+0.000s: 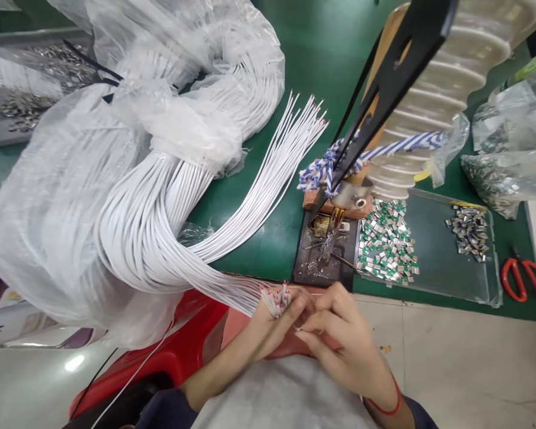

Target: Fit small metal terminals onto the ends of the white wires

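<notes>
Near the table's front edge, my left hand [279, 316] is closed round the ends of a bunch of white cables [223, 286], whose red tips stick up from the grip. My right hand [339, 330] is beside it, thumb and fingertips pinched together; a tiny white end shows there, too small to name. The cables come from a thick bundle [138, 196] wrapped in clear plastic on the left. A second spread of white cables [268, 185] lies across the table with its ends pointing away. Behind my hands is a soldering iron tip [328, 241] over a dark plate [306, 262].
A clear tray [446, 280] holds small green-and-silver connectors [386, 244] and metal shells [471, 229]. Red-handled scissors [524, 280] lie right. A ribbed hose [433, 107] and black bracket [393, 77] rise over the plate. Bags of parts [491, 176] sit far right. A red chair [183, 339] is below.
</notes>
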### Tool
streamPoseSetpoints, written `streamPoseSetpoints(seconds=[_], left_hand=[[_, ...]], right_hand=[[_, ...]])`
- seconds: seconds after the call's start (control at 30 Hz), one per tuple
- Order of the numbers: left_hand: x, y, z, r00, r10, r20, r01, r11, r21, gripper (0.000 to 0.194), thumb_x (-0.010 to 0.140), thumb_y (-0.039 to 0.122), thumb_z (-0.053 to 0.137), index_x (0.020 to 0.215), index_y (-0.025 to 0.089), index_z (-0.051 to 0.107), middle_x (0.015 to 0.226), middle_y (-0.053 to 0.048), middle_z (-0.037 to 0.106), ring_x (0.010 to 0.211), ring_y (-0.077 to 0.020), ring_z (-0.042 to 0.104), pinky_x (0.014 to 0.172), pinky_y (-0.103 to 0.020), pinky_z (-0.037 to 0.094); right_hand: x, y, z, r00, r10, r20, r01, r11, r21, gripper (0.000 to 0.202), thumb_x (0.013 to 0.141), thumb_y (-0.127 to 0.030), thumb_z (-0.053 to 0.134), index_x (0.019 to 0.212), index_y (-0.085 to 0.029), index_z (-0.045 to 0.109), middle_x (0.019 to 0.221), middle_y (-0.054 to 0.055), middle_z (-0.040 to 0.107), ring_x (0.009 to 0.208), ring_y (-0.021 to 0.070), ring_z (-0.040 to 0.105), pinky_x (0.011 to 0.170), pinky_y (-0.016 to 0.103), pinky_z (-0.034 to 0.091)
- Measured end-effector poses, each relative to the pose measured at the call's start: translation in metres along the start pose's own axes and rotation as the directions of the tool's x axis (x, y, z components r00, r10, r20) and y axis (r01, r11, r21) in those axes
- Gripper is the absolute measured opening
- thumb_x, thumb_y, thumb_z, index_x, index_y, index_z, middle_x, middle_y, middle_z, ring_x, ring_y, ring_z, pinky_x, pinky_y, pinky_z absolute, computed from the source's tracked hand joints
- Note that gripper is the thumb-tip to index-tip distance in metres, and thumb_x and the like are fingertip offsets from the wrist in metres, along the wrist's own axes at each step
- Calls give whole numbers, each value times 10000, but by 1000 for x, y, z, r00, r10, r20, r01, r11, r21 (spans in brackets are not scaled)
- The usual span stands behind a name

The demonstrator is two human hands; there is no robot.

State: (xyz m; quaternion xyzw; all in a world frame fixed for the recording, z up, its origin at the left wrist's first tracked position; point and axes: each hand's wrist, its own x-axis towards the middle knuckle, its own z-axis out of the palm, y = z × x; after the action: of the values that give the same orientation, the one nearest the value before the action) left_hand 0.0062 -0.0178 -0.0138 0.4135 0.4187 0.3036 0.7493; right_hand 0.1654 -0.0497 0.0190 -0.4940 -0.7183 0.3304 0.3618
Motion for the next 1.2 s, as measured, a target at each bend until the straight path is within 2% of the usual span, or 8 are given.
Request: streamPoseSetpoints(seconds=[0.17,0.3,0.43,0.5,0.6,0.73,1.1,1.2], left_hand=[[-5,9,-4,978,-55,203,35,994,100,502,916,627,592,727,176,704,574,-21,625,534,-164,569,562,-274,473],[-3,16,-6,988,-26,151,2,988,154,328,940,475,634,853,173,726,612,14,631,488,-112,523,503,-216,431],[7,27,-8,986,93,135,-128,951,281,164,926,272,666,845,168,764,671,-13,742,578,-149,672,600,-227,531],[14,31,-11,970,193,144,-230,923,307,139,914,207,674,848,165,789,789,-47,802,716,-188,747,694,-249,581],[25,32,-17,934,328,142,-355,894,274,117,898,174,698,875,177,813,917,-81,819,834,-213,771,776,-281,613],[31,30,-22,922,363,135,-387,878,282,102,861,152,733,845,190,826,927,-83,791,791,-192,757,731,-273,619],[30,30,-18,941,308,138,-334,912,240,66,791,125,787,793,182,821,886,-69,743,771,-180,718,725,-270,594],[29,31,-17,952,284,117,-303,933,195,76,799,121,773,766,176,813,862,-61,734,763,-173,709,715,-258,580]], right_hand=[[-5,8,-15,986,98,-134,-96,995,23,146,924,-121,641,838,-239,642,792,5,543,763,185,538,631,309,468],[-4,7,-13,984,121,-133,-118,993,28,152,925,-114,607,826,-229,614,788,10,552,755,188,547,635,314,473],[0,3,-21,986,105,-126,-110,993,-32,173,935,-114,587,805,-228,602,773,5,539,727,182,543,621,305,458],[-1,8,-35,972,106,-209,-135,982,-133,169,936,-116,600,811,-230,598,784,1,537,725,178,544,635,304,446],[-5,27,-62,912,152,-381,-292,894,-340,127,939,-164,645,838,-233,609,842,13,569,796,197,579,702,321,444],[-14,57,-89,901,290,-321,-419,773,-476,97,957,-285,606,875,-242,636,886,39,636,864,244,604,712,344,441],[-9,67,-87,858,332,-391,-494,740,-456,176,941,-350,568,811,-236,605,855,47,624,841,249,590,718,354,435],[-8,59,-78,779,356,-517,-540,799,-263,131,947,-349,603,878,-238,618,836,29,646,791,220,612,693,329,452]])
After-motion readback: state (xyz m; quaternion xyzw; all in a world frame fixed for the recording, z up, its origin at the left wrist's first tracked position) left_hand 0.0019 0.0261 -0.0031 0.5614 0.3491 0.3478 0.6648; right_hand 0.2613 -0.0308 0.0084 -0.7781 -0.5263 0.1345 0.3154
